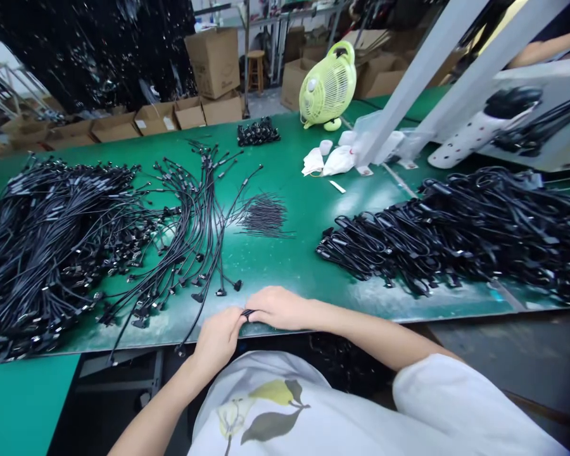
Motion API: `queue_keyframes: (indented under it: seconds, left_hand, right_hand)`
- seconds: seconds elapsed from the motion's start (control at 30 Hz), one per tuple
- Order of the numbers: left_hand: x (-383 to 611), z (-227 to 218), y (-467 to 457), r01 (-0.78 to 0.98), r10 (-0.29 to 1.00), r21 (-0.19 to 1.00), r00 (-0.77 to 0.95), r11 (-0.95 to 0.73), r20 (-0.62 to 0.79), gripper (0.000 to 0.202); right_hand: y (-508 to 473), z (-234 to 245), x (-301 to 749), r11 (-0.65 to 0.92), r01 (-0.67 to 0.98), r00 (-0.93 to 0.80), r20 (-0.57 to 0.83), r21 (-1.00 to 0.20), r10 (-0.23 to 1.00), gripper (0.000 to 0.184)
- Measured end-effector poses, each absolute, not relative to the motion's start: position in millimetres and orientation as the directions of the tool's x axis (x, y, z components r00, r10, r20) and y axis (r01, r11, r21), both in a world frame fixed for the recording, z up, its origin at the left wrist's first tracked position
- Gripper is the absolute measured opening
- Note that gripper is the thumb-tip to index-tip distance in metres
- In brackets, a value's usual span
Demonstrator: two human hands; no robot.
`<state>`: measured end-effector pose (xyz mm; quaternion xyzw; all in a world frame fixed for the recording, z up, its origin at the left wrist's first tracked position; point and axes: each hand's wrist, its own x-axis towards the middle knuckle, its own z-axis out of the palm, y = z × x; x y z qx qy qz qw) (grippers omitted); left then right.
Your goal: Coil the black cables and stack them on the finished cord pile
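My left hand (219, 337) and my right hand (279, 308) meet at the front edge of the green table. Both are closed on a black cable (248, 313); only a short dark piece shows between the fingertips, the rest being hidden by the hands. Just beyond them on the left lies a loose spread of black cables (190, 234) with plugs on their ends. A small pile of thin black ties (265, 215) lies ahead of my hands. Over on the right is a long heap of folded, bundled black cables (408, 237).
A large heap of straight black cables (52, 240) fills the left side. Farther back are a small dark pile (258, 132), a green fan (329, 85) and white bags (339, 161). White metal posts (422, 76) rise at the right. Cardboard boxes (156, 119) line the far edge.
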<state>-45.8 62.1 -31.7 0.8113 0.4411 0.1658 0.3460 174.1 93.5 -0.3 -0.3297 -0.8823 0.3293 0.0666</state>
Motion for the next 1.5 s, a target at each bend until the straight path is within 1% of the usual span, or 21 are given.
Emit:
queue_keyframes:
  seconds: [0.03,0.07,0.1,0.13,0.17,0.2,0.23,0.27,0.33,0.4,0.47,0.67,0.77,0.87,0.97,1.1,1.23,1.37,1.5]
  left_hand:
    - [-46.3,-32.3,64.1,0.598,0.849,0.742,0.523,-0.303,-0.076,0.041]
    - [-47.1,-32.8,66.6,0.575,0.867,0.791,0.483,-0.208,-0.123,0.041]
    - [-47.9,-33.1,69.4,0.525,0.883,0.845,0.438,-0.099,-0.169,0.042]
    - [-48.2,-33.2,72.3,0.448,0.896,0.894,0.394,0.009,-0.206,0.042]
    - [-47.7,-33.0,75.0,0.351,0.906,0.931,0.352,0.104,-0.234,0.043]
    - [-46.2,-32.5,77.3,0.242,0.914,0.954,0.319,0.178,-0.251,0.044]
    - [-43.7,-31.7,79.0,0.130,0.918,0.964,0.297,0.234,-0.263,0.044]
    - [-40.6,-30.5,80.0,0.030,0.918,0.960,0.285,0.279,-0.275,0.044]
    - [-33.5,-27.8,80.5,-0.115,0.909,0.930,0.282,0.349,-0.307,0.044]
    - [-27.7,-25.3,79.8,-0.201,0.897,0.896,0.293,0.396,-0.331,0.045]
    - [-24.4,-23.6,78.8,-0.248,0.889,0.871,0.297,0.425,-0.349,0.047]
    - [-24.7,-21.1,75.3,-0.305,0.866,0.823,0.320,0.478,-0.385,0.050]
    - [-26.5,-20.5,73.8,-0.324,0.869,0.818,0.321,0.475,-0.377,0.050]
    - [-28.0,-21.3,72.0,-0.359,0.866,0.799,0.334,0.483,-0.373,0.050]
    - [-29.3,-23.7,69.3,-0.379,0.858,0.781,0.349,0.496,-0.376,0.048]
    - [-30.3,-26.1,66.6,-0.383,0.863,0.784,0.346,0.489,-0.369,0.048]
    - [-29.9,-24.2,65.4,-0.392,0.859,0.776,0.360,0.494,-0.365,0.048]
    - [-30.4,-21.7,64.5,-0.391,0.858,0.773,0.350,0.499,-0.377,0.049]
    - [-28.2,-19.1,64.8,-0.403,0.861,0.769,0.347,0.495,-0.372,0.051]
  right_hand:
    - [104.0,-0.7,184.5,0.533,0.501,-0.765,-0.061,-0.682,0.641,0.031]
    - [116.4,-2.1,196.6,0.499,0.536,-0.707,-0.039,-0.681,0.706,0.030]
    - [130.0,-4.7,209.9,0.442,0.635,-0.586,-0.023,-0.633,0.810,0.030]
    - [143.9,-8.7,223.6,0.331,0.797,-0.385,-0.003,-0.505,0.923,0.031]
    - [156.9,-13.9,236.7,0.193,0.920,-0.198,0.021,-0.342,0.980,0.030]
    - [168.1,-20.0,248.4,0.097,0.964,-0.089,0.042,-0.248,0.995,0.028]
    - [177.0,-26.4,257.7,0.047,0.982,-0.038,0.050,-0.181,0.998,0.026]
    - [183.2,-32.6,264.5,0.035,0.989,-0.028,0.045,-0.146,0.999,0.024]
    - [188.3,-42.1,270.2,0.054,0.991,-0.050,0.036,-0.120,0.998,0.025]
    - [186.8,-46.6,268.8,0.067,0.994,-0.064,0.035,-0.092,0.997,0.026]
    - [183.3,-46.9,265.4,0.072,0.994,-0.070,0.029,-0.079,0.997,0.024]
    - [179.5,-43.6,261.8,0.058,0.992,-0.058,0.004,-0.109,0.998,0.016]
    - [179.8,-44.2,263.5,0.028,0.985,-0.032,-0.022,-0.168,0.999,0.014]
    - [181.3,-44.7,265.7,0.006,0.971,-0.027,-0.086,-0.238,0.996,0.015]
    - [183.6,-43.3,267.7,0.003,0.961,-0.037,-0.118,-0.275,0.992,0.012]
    - [185.8,-40.9,269.8,-0.024,0.958,-0.006,-0.102,-0.284,0.995,0.014]
    - [184.8,-39.3,269.2,-0.005,0.949,-0.033,-0.117,-0.316,0.993,0.008]
    - [180.1,-33.4,269.1,0.017,0.918,-0.042,-0.055,-0.395,0.998,0.004]
    - [170.8,-27.0,265.1,0.020,0.854,-0.028,-0.007,-0.519,1.000,0.010]
